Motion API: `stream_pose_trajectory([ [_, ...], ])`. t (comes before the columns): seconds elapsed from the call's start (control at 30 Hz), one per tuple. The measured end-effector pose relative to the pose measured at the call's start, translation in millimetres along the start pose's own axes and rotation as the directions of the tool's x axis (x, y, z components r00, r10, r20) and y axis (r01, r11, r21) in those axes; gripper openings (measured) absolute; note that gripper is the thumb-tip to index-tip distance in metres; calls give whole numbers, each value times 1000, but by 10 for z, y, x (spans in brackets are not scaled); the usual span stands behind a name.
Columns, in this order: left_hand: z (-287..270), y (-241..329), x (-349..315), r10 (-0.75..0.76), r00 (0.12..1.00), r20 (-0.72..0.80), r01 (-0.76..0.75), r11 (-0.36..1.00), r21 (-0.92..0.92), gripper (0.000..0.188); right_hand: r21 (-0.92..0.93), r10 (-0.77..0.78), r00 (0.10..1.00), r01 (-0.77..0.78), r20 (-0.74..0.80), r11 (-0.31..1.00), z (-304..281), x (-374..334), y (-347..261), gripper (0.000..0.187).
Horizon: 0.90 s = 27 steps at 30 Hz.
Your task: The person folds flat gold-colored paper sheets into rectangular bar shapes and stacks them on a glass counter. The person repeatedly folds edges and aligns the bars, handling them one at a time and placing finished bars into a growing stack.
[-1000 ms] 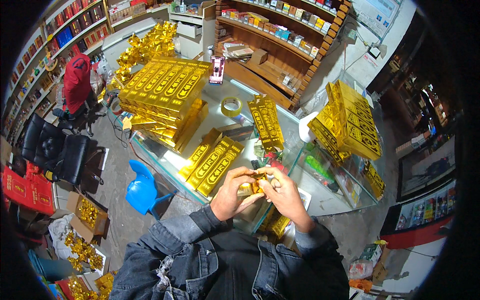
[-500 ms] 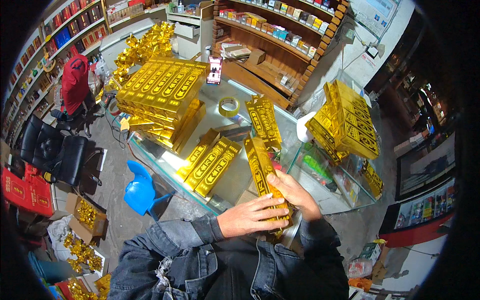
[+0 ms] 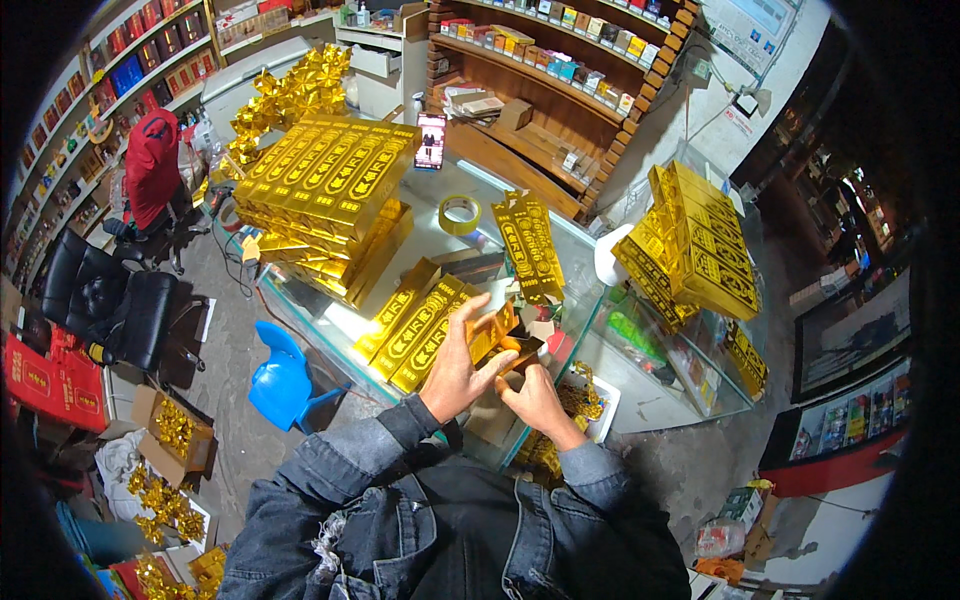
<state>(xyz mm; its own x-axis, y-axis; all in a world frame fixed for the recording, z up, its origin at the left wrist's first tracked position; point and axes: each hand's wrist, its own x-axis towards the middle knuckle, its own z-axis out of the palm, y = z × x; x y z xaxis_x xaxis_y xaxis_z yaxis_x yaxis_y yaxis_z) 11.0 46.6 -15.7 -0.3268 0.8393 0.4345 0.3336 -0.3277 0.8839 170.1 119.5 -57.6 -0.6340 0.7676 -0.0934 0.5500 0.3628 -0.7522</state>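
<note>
Both hands are on a gold cardboard box (image 3: pixel 492 330) held over the glass counter, with one open end showing a dark inside. My left hand (image 3: pixel 455 370) lies against its left side, index finger stretched along it and thumb across the near end. The fingers of my right hand (image 3: pixel 540 405) are closed at the box's near right edge, partly hidden. Left of it, long gold boxes (image 3: pixel 425 335) lie side by side on the glass. Just beyond are flat gold printed cartons (image 3: pixel 530 245).
A tall stack of gold boxes (image 3: pixel 320 190) stands at the left, more boxes (image 3: pixel 705 245) at the right. A tape roll (image 3: pixel 460 229) and an upright phone (image 3: pixel 429 140) sit on the counter (image 3: pixel 470 180). A white tray (image 3: pixel 612 405) is near my right hand; a blue chair (image 3: pixel 275 375) stands left.
The long gold box has turned from lying lengthwise under both hands to showing its open end. My left hand has moved up and left; the right has dropped lower and left, uncovering the white tray.
</note>
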Motion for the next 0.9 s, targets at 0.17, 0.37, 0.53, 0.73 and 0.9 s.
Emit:
stream_pose_trajectory([
  [0.17,-46,-61,-52,157,987,41,-162,975,153,71,159,-201,979,205,-45,966,-121,63,71,37],
  [0.37,-120,-54,-12,260,954,151,-291,925,244,51,-55,-296,938,291,-181,955,-343,73,-169,44],
  [0.53,-187,8,-24,212,966,145,-250,910,332,41,-170,-587,668,582,-457,795,-405,-106,-416,39],
  [0.73,-177,55,2,256,963,82,-269,918,292,33,-374,-666,647,552,-371,745,-424,-114,-621,31],
  [0.9,-165,95,-13,280,952,124,-302,928,220,31,-202,-592,713,561,-376,803,-487,-121,-629,21],
])
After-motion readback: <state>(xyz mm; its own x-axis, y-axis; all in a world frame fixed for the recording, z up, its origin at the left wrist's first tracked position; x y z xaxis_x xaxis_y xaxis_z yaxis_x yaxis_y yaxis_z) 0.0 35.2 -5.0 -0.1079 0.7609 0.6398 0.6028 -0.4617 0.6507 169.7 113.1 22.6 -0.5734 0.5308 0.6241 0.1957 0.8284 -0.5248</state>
